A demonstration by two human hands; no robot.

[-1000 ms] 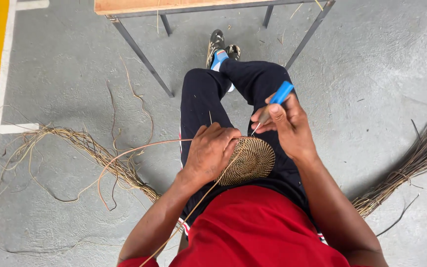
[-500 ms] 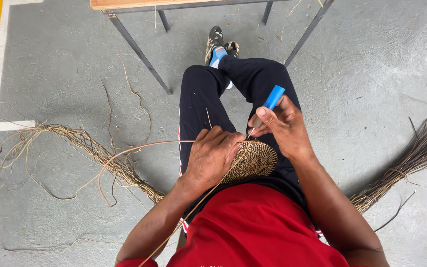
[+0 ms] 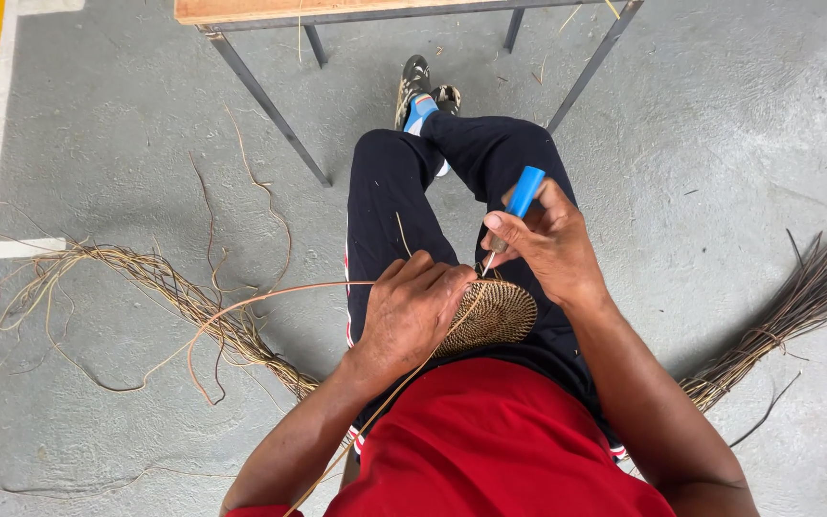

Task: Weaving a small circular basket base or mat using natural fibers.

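Seated person, head view looking down at lap. L hand [image 3: 412, 311] lies over the left part of a round woven disc [image 3: 495, 314], fingers curled and pressed onto its rim, holding it against the thigh; grip closed on disc. R hand [image 3: 549, 244] is just above and right of the disc, fingers pinched tight round an awl [image 3: 521, 196] w/ blue handle; handle sticks up past the thumb, thin metal tip points down-left and meets the disc's upper rim beside the L fingertips. Disc sits on the lap, over dark trousers [image 3: 390, 206], partly hidden by the L hand. A long tan strand [image 3: 270, 297] runs from under the L hand out to the left in an arc over the floor [image 3: 720, 124]; a second strand crosses the L wrist diagonally toward the bottom edge. Fibre bundle [image 3: 160, 287] lies on the floor left of the legs, loose ends spread. A second, darker bundle [image 3: 796, 306] lies on the floor at right, well apart from the hands. Table [image 3: 270, 10] at top edge, metal legs splayed; feet in shoes [image 3: 425, 96] beneath it. Red shirt [image 3: 490, 450] fills the bottom centre.
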